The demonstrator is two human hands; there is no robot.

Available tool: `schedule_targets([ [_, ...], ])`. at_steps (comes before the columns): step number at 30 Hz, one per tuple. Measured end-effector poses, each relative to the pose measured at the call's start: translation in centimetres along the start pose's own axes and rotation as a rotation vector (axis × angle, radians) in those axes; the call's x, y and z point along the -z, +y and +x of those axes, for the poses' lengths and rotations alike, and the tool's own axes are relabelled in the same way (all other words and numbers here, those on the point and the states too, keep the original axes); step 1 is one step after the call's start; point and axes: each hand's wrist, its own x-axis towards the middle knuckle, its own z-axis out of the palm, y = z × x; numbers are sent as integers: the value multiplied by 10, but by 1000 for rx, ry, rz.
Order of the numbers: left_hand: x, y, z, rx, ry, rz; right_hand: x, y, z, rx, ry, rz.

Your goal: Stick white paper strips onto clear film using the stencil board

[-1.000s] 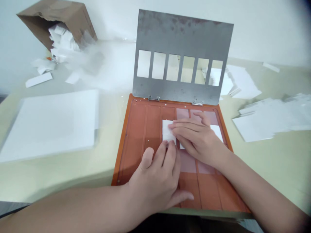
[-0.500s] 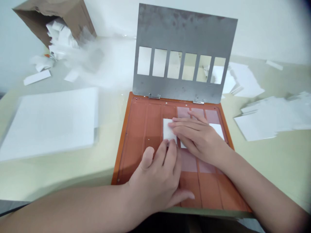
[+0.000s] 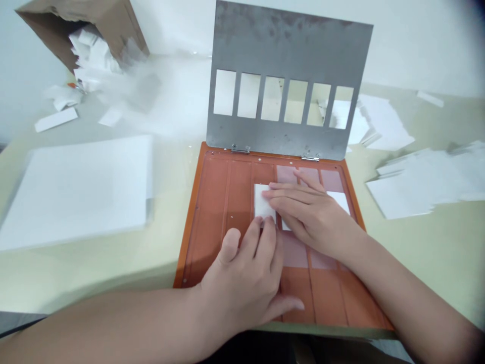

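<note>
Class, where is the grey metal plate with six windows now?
In the head view, the plate stands raised at the top, slightly right of centre, hinged to the far edge of the orange board, with the brown box to its left.

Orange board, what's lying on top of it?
A white card touched by the left hand and right hand, white pieces peeking past the right hand, and pale pinkish patches. Whatever the hands cover can't be seen.

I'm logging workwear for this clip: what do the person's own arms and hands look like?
The left grip and right grip are bare human hands, with no gloves or rings visible. The left forearm and right forearm show no sleeve, watch or bracelet, and no clear markings.
</note>
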Motion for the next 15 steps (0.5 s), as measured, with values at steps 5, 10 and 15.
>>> schedule_targets([
  [5,1,0,0,-1,-2,-2,7,-3,0,-4,-40,-20],
  [10,1,0,0,-7,8,-8,12,-10,0,-27,-94,35],
  [15,0,-1,1,-13,13,-7,12,-13,0,-39,-182,37],
])
